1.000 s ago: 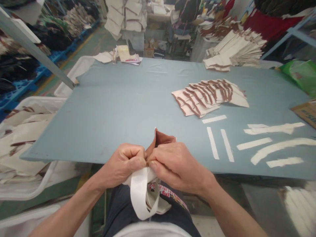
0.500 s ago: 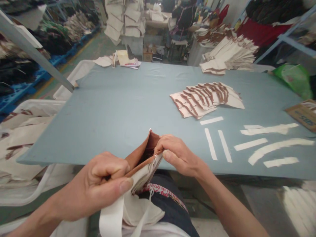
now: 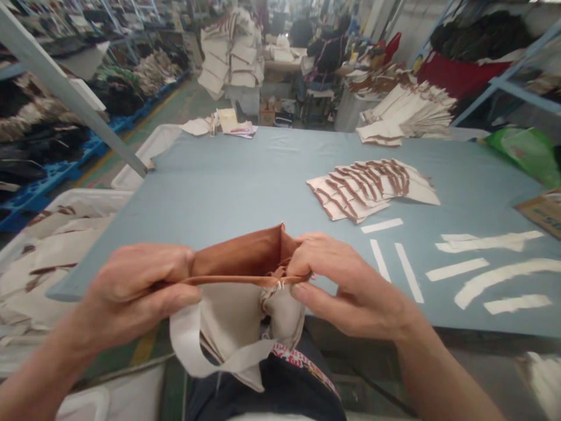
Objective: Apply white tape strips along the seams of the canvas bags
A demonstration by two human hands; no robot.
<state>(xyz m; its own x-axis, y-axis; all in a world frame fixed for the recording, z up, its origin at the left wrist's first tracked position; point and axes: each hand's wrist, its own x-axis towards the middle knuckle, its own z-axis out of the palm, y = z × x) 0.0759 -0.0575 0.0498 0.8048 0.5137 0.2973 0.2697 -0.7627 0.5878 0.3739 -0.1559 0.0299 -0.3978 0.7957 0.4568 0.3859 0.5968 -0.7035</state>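
Over the near edge of the worktop [image 3: 228,187], the left hand [image 3: 131,286] and right hand [image 3: 346,280] each have fingers pinched shut on the brown-lined rim of a cream bag [image 3: 236,292], apparently stretched open between them.

So the table [image 3: 228,187] is a big flat one with a grey-blue cover. Right of the middle there's a fanned-out stack of cream bags with brown trim [image 3: 370,187]. Just nearer than that, a bunch of white strips [image 3: 397,263] lie loose, some straight, a couple curved, spreading toward the right edge. At the far right corner sits a bigger heap of cream bags [image 3: 407,114]. On the far edge, left of center, there's a small pile of papers [image 3: 232,121]. A cardboard piece [image 3: 543,211] and a green plastic bag [image 3: 528,152] sit at the right side.
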